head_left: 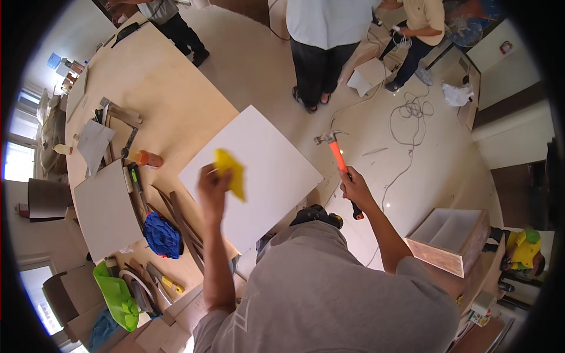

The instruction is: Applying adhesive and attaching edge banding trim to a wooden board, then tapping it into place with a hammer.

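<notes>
In my right hand is a claw hammer with an orange and black handle, its steel head pointing up and away from me. My fingers wrap the lower part of the handle. My left hand grips a folded yellow sheet; blur leaves unclear whether it is cloth or paper. Below that hand lies a white square board, partly on the wooden worktable and jutting past its edge. Whether the yellow sheet touches the board I cannot tell.
Left of the board lie an orange bottle, dark curved strips, a blue cloth, a yellow-handled knife and a green bag. An open box stands at right. Cables trail across the floor; several people stand around.
</notes>
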Action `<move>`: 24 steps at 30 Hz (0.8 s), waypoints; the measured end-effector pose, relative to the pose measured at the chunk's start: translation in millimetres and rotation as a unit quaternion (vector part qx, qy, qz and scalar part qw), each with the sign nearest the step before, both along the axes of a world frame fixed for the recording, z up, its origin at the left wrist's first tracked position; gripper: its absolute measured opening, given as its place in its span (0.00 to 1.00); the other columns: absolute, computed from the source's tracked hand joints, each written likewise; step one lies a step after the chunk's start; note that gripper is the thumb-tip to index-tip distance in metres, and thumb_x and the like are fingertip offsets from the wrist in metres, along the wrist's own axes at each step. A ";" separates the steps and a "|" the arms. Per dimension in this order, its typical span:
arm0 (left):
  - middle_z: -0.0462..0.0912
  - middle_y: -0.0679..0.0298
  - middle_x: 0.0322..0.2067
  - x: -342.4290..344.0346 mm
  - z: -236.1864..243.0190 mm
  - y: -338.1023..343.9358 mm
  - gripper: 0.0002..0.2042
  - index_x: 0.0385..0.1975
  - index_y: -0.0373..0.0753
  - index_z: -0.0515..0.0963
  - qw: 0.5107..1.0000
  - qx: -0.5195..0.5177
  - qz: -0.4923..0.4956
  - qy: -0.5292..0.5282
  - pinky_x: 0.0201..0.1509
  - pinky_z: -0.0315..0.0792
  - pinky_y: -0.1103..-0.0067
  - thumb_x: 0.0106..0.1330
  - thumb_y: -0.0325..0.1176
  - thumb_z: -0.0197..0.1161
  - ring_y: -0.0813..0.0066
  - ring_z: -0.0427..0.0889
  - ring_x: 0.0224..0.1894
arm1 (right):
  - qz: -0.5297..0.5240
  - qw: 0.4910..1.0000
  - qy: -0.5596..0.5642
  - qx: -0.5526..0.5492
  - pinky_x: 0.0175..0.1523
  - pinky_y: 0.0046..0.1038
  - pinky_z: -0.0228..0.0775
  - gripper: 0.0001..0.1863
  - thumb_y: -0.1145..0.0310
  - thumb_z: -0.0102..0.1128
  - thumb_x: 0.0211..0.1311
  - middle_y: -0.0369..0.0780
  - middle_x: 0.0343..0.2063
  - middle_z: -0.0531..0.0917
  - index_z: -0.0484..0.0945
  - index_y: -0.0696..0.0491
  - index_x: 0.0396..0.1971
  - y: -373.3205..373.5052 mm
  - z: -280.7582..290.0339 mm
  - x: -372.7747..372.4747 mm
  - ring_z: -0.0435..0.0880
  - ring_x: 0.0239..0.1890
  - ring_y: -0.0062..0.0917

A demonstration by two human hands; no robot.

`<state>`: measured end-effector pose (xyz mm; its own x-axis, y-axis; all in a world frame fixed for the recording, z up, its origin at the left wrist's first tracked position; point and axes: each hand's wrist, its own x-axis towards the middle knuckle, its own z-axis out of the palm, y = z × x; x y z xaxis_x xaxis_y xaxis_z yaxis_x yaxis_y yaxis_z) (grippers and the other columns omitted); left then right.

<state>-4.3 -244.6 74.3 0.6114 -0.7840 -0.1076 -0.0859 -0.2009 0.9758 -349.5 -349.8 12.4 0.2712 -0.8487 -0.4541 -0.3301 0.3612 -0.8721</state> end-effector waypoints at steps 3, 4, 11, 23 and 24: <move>0.81 0.52 0.37 -85.1 -20.0 -78.2 0.23 0.53 0.30 0.64 0.994 -0.018 -0.105 0.011 0.34 0.77 0.80 0.60 0.26 0.65 0.72 0.82 0.34 | 0.019 0.999 -0.037 0.034 0.20 0.20 0.64 0.15 0.59 0.48 0.70 0.32 0.14 0.69 0.72 0.55 0.45 -27.4 -13.9 -10.7 0.68 0.15 0.15; 0.80 0.53 0.37 -103.6 -20.8 -97.1 0.24 0.54 0.33 0.63 0.991 0.015 -0.135 -0.016 0.34 0.77 0.80 0.59 0.24 0.66 0.72 0.82 0.34 | 0.013 0.998 -0.042 0.046 0.20 0.20 0.64 0.16 0.59 0.47 0.70 0.33 0.14 0.69 0.71 0.55 0.48 -32.6 -18.4 -15.7 0.68 0.15 0.15; 0.80 0.55 0.37 -124.2 -83.9 -120.5 0.14 0.45 0.35 0.75 0.915 0.044 -0.253 -0.312 0.30 0.75 0.78 0.58 0.26 0.65 0.71 0.81 0.27 | 0.047 0.981 -0.103 0.160 0.20 0.19 0.62 0.17 0.60 0.43 0.72 0.33 0.14 0.69 0.69 0.54 0.54 -38.9 -6.7 -72.7 0.65 0.12 0.14; 0.75 0.54 0.49 -151.4 -67.7 -99.6 0.16 0.40 0.35 0.81 0.823 0.111 -0.386 -0.401 0.50 0.72 0.65 0.53 0.35 0.70 0.62 0.77 0.48 | 0.043 0.966 -0.114 0.227 0.19 0.18 0.55 0.17 0.64 0.43 0.72 0.30 0.13 0.66 0.65 0.55 0.56 10.0 0.3 -75.8 0.63 0.12 0.13; 0.75 0.54 0.49 -148.7 -67.8 -98.2 0.16 0.40 0.35 0.81 0.824 0.108 -0.387 -0.399 0.50 0.72 0.65 0.53 0.35 0.70 0.62 0.77 0.48 | 0.042 0.967 -0.111 0.226 0.19 0.18 0.55 0.17 0.64 0.43 0.72 0.30 0.13 0.66 0.65 0.55 0.56 14.2 0.5 -74.1 0.63 0.12 0.13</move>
<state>-153.0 -342.8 6.5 -0.1186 -0.9877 -0.1016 -0.8669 0.0531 0.4957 -423.6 -335.6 12.9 0.4641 -0.5485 -0.6955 -0.1966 0.7018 -0.6847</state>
